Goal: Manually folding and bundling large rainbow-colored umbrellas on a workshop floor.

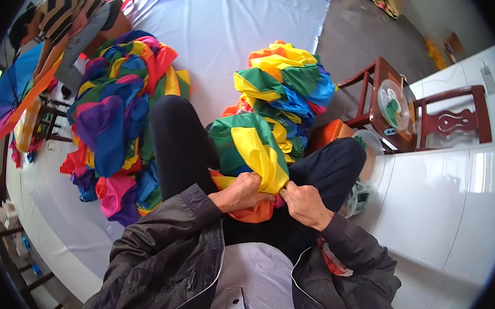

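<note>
A rainbow-striped cloth [259, 149] lies bunched over my lap, its yellow, green and orange parts showing. My left hand [243, 193] is closed on its yellow and orange folds. Close beside it, my right hand [306, 204] pinches the cloth's edge, where a bit of pink shows between the two hands. The fingertips of both hands are partly hidden by the folds. Beyond my knees, the cloth runs up toward a heap of the same colourful fabric [284, 79].
A larger pile of rainbow fabric [118, 111] sits left of my left knee, on a pale sheet [222, 20]. Behind it, a person in a striped top [68, 10] bends over another striped cloth [10, 100]. A wooden chair [377, 106] holding a plastic container [393, 104] stands at right.
</note>
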A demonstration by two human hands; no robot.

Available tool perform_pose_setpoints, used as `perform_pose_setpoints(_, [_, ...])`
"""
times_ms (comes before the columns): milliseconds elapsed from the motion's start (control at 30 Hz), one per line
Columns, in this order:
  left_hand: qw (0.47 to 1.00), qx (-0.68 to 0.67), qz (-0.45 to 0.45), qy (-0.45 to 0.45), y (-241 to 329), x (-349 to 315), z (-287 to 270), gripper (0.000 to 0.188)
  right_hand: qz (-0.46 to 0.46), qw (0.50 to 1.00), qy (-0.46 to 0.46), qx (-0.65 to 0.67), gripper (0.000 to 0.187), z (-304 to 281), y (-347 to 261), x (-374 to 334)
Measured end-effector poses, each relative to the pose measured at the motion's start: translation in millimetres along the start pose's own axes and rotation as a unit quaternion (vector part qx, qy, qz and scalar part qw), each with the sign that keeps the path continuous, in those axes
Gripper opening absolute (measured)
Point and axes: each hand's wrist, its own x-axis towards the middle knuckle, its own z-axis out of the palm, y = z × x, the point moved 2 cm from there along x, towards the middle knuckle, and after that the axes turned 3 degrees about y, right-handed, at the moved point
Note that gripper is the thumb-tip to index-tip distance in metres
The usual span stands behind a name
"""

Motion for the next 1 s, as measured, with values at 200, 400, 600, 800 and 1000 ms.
perform_pose_setpoints(200, [0.998,-0.007,0.029,0.063,-6.8,-1.3,7.5,0.046,-0.083,0.996,0.028,0.006,0.023,5.7,-0.1,0.5])
perform_pose_setpoints(400, [0.996,-0.042,0.026,0.077,0.4,1.2,1.8,0.044,0.031,0.999,-0.012,0.010,0.024,-14.7,-2.5,2.5])
perform_pose_setpoints(600, [0.996,-0.049,0.028,0.074,2.2,1.9,-0.2,0.046,-0.134,0.984,0.068,-0.093,0.029,-13.9,-0.4,2.7])
perform_pose_setpoints(800, [0.997,-0.041,0.035,0.050,-1.2,0.0,3.6,0.046,-0.111,0.993,0.023,-0.016,0.029,-11.5,3.4,-1.1])
perform_pose_setpoints(1000, [0.997,-0.044,0.032,0.048,0.3,-1.7,3.1,0.044,-0.010,0.997,-0.047,0.052,0.029,-10.2,3.1,-0.3])
